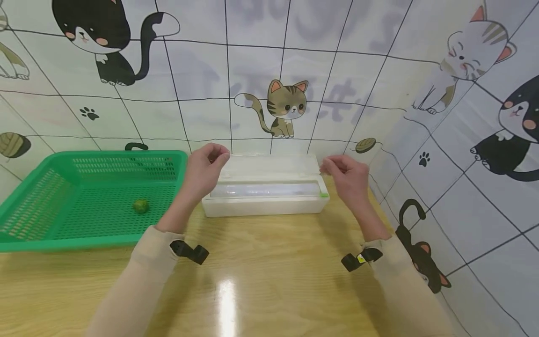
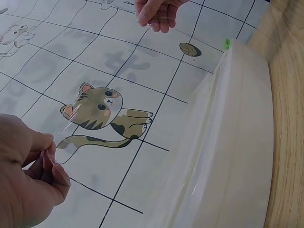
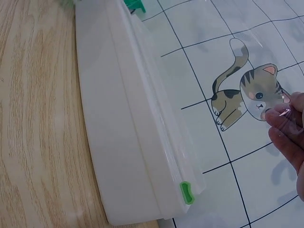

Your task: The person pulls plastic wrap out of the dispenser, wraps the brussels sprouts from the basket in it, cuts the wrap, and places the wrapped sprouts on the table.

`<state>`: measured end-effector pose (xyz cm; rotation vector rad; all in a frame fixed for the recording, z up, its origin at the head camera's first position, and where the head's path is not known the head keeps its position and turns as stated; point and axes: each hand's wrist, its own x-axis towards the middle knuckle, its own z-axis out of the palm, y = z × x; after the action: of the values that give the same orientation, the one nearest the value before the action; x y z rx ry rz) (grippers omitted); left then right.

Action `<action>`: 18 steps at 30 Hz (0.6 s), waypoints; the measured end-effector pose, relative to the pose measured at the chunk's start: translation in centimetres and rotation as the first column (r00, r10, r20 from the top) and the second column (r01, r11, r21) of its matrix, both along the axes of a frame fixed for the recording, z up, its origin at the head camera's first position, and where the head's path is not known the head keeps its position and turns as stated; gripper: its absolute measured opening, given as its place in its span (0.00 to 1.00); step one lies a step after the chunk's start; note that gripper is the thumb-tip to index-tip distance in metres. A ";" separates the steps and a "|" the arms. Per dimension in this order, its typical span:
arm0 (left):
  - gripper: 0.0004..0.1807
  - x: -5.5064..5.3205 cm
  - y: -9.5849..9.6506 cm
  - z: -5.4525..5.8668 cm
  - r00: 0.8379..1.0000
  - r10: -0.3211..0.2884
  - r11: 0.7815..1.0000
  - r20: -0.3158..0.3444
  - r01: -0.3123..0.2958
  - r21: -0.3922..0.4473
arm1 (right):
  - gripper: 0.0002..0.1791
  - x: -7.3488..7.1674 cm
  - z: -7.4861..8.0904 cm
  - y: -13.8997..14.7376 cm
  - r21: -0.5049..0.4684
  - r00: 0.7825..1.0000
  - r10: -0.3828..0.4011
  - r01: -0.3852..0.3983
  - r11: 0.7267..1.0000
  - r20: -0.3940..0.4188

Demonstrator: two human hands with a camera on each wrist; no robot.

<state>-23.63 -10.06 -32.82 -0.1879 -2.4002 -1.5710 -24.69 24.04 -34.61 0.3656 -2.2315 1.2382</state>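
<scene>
A white cling film dispenser box (image 1: 265,207) stands on the table with its lid (image 1: 269,164) raised at the back. Inside lies a shiny roll of cling film (image 1: 265,189); a small green piece (image 3: 187,192) sits at the box's right end. Above the left end, my left hand (image 1: 205,168) pinches a clear film edge between thumb and fingers. My right hand (image 1: 348,177) pinches the film's other corner beyond the right end. Creases of transparent cling film (image 2: 71,123) show by the left fingertips and crumple at the right ones (image 3: 280,116). The sheet's full outline is hard to see.
A green plastic basket (image 1: 97,241) stands to the left, with a small round green item (image 1: 141,206) inside. Wood-grain table (image 1: 261,267) extends in front of the box. Walls covered with cat-print sheeting (image 1: 202,70) rise behind and on the right.
</scene>
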 end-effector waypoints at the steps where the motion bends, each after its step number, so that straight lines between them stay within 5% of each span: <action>1: 0.09 0.1 0.0 0.0 1.000 -0.013 1.000 -0.007 0.013 0.013 | 0.09 0.2 0.0 0.1 0.008 1.000 -0.006 0.007 1.000 -0.013; 10: 0.06 0.8 0.0 1.3 0.989 -0.101 0.994 -0.111 0.105 0.028 | 0.06 2.2 1.1 0.7 0.036 0.996 0.004 0.000 0.999 -0.089; 18: 0.06 1.7 -0.8 2.1 0.983 -0.132 0.991 -0.128 0.131 -0.022 | 0.07 3.1 2.2 0.5 0.029 0.995 -0.009 0.012 1.000 -0.100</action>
<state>-21.90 -10.88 -30.73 -0.4456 -2.3409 -1.5468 -21.59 24.50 -32.45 0.4176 -2.1659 1.1579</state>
